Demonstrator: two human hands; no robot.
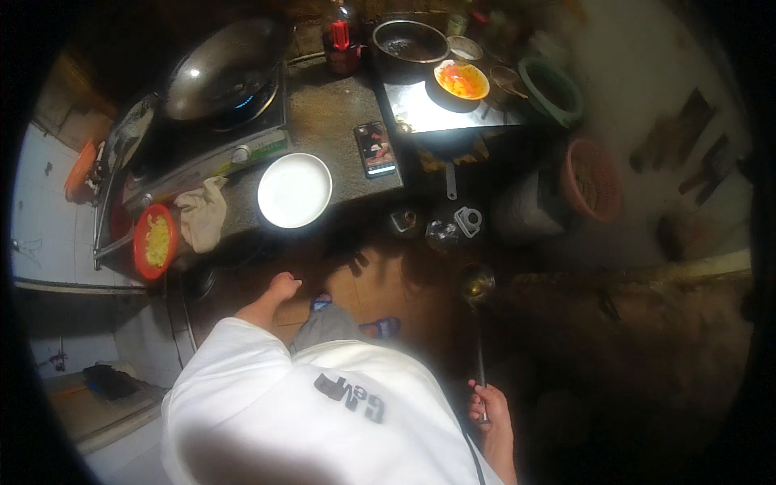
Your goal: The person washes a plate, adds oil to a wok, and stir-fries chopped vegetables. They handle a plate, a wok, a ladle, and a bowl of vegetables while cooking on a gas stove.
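Observation:
My right hand (491, 405) grips the long handle of a metal ladle (481, 351), off to the right of my body. The ladle's bowl points away from me, and a yellowish liquid shows in it. My left hand (284, 287) hangs in front of the counter edge with its fingers curled, and I see nothing in it. Beyond that hand, a round white plate (295, 190) rests near the counter's front edge. A metal wok (227, 70) sits tilted in view on the gas stove (206, 159), where a blue flame burns beneath it.
An orange-red bowl of chopped pale-yellow food (156, 241) stands left, beside a crumpled cloth (203, 215). A phone with a lit screen (375, 150) lies on the counter (339, 100). Farther right are an orange-stained bowl (461, 79), a dark metal basin (411, 42) and a pink basket (591, 180).

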